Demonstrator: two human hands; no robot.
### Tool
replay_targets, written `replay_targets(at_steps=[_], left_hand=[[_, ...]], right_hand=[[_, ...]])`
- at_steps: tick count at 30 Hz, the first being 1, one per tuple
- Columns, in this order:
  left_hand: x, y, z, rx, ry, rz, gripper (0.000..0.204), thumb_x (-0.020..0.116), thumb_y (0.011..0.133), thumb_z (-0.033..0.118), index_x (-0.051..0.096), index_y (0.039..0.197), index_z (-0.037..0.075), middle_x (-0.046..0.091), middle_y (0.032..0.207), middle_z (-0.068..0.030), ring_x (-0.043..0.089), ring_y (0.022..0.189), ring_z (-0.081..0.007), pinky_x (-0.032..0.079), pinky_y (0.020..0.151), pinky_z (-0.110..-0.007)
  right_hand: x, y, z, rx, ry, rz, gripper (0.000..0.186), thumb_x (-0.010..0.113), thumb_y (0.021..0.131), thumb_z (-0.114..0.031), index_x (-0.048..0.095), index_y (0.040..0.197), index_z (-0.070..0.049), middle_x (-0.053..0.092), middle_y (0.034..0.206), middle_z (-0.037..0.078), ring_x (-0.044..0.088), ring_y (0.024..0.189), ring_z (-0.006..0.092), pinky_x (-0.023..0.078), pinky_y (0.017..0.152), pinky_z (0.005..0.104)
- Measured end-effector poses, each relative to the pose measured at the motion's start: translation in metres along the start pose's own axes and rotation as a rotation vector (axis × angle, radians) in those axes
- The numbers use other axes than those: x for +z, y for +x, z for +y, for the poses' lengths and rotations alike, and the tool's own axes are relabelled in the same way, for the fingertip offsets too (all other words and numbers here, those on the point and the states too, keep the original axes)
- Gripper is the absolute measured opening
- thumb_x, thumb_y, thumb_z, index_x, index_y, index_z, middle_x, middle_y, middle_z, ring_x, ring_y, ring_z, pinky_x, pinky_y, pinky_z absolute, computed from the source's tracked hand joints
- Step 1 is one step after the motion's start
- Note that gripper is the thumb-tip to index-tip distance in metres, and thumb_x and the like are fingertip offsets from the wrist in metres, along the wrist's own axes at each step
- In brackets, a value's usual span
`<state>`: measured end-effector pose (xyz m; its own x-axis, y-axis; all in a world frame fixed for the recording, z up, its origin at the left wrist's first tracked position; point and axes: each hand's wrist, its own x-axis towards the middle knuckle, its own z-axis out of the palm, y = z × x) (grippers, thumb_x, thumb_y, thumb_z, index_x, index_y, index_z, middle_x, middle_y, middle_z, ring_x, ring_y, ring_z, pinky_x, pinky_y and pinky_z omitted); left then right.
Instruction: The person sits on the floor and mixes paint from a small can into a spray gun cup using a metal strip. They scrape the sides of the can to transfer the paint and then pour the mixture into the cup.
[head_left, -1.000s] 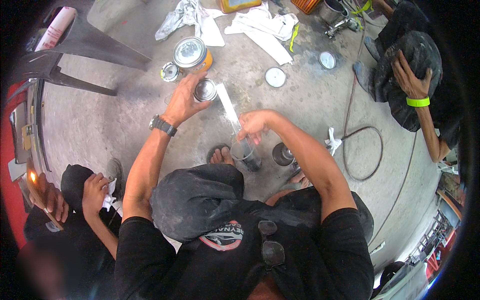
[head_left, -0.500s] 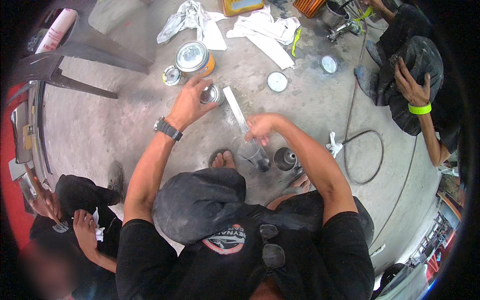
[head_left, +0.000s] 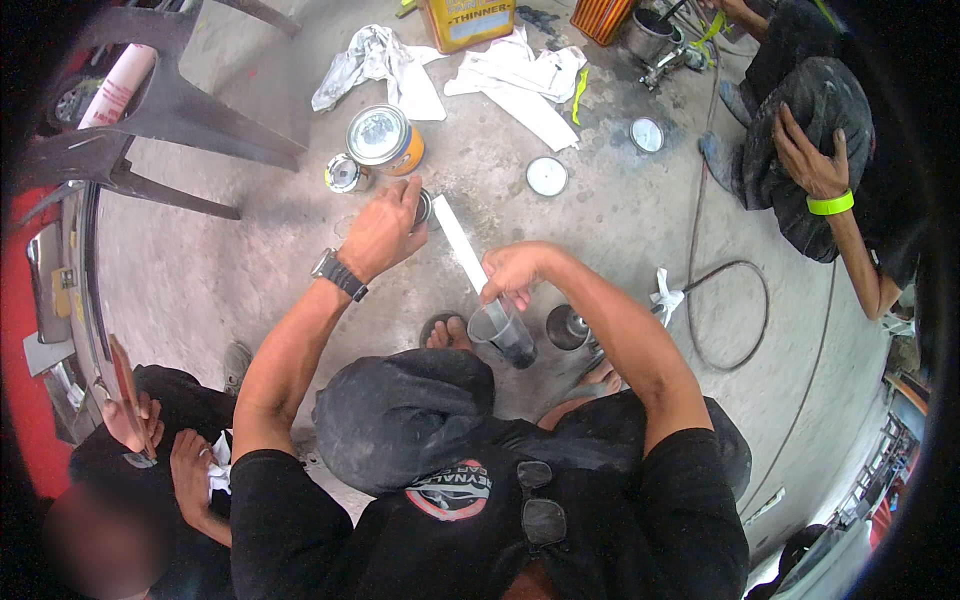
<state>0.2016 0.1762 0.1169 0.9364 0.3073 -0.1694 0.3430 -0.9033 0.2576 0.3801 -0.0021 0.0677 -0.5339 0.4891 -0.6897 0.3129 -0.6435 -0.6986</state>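
My left hand (head_left: 385,230) grips a small round metal can (head_left: 423,206), mostly covered by my fingers. My right hand (head_left: 515,275) holds a long white flat stick (head_left: 455,235), whose lower end is inside a clear plastic cup (head_left: 492,325) with dark contents. A metal cup (head_left: 568,327) sits just right of that cup, partly behind my forearm. Beyond my left hand stand an orange-labelled can (head_left: 380,135) and a smaller can (head_left: 345,174).
Around me are a dark plastic chair (head_left: 170,115), white rags (head_left: 515,75), two lids (head_left: 547,176), a yellow container (head_left: 465,20) and a hose (head_left: 727,358). One co-worker (head_left: 820,160) crouches at right, another (head_left: 190,470) at lower left holds a wooden stick and white paper.
My left fingers now hide more of the small can. The co-worker at lower left has moved the wooden stick. The view has shifted slightly, and my right hand keeps hold of the white stick.
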Motion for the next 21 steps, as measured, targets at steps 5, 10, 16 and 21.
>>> replay_targets(at_steps=[5, 10, 16, 21], left_hand=[[0.006, -0.002, -0.004, 0.038, -0.035, 0.045, 0.071, 0.07, 0.083, 0.016, 0.042, 0.145, -0.006, 0.058, 0.13, -0.0296, 0.061, 0.114, -0.0449, 0.052, 0.098, -0.048], [0.0, -0.007, -0.001, 0.017, -0.079, 0.033, 0.07, 0.07, 0.084, 0.015, 0.044, 0.145, -0.004, 0.057, 0.132, -0.0302, 0.06, 0.116, -0.0452, 0.052, 0.099, -0.048], [0.006, -0.007, -0.016, 0.12, -0.109, 0.133, 0.065, 0.07, 0.081, 0.013, 0.047, 0.14, -0.005, 0.059, 0.128, -0.0298, 0.062, 0.11, -0.0447, 0.053, 0.096, -0.049], [-0.006, -0.008, -0.012, 0.037, -0.276, -0.038, 0.072, 0.072, 0.079, 0.011, 0.045, 0.144, -0.003, 0.057, 0.135, -0.0275, 0.06, 0.119, -0.0422, 0.051, 0.101, -0.047]], right_hand=[[-0.004, 0.011, 0.001, 0.023, 0.015, 0.002, 0.029, 0.071, 0.087, -0.022, 0.071, 0.084, 0.006, 0.072, 0.072, 0.015, 0.067, 0.05, 0.0199, 0.054, 0.045, 0.0318], [-0.003, 0.011, -0.007, 0.081, -0.1, 0.044, 0.028, 0.072, 0.087, -0.02, 0.07, 0.079, 0.007, 0.072, 0.072, 0.016, 0.068, 0.052, 0.0206, 0.055, 0.046, 0.0332], [-0.008, 0.021, -0.008, 0.151, -0.196, 0.046, 0.029, 0.072, 0.088, -0.02, 0.07, 0.084, 0.008, 0.073, 0.078, 0.016, 0.068, 0.054, 0.0213, 0.055, 0.049, 0.0348], [-0.006, 0.021, -0.001, 0.157, -0.129, -0.005, 0.028, 0.073, 0.089, -0.02, 0.07, 0.086, 0.008, 0.073, 0.08, 0.017, 0.068, 0.054, 0.0214, 0.053, 0.046, 0.0334]])
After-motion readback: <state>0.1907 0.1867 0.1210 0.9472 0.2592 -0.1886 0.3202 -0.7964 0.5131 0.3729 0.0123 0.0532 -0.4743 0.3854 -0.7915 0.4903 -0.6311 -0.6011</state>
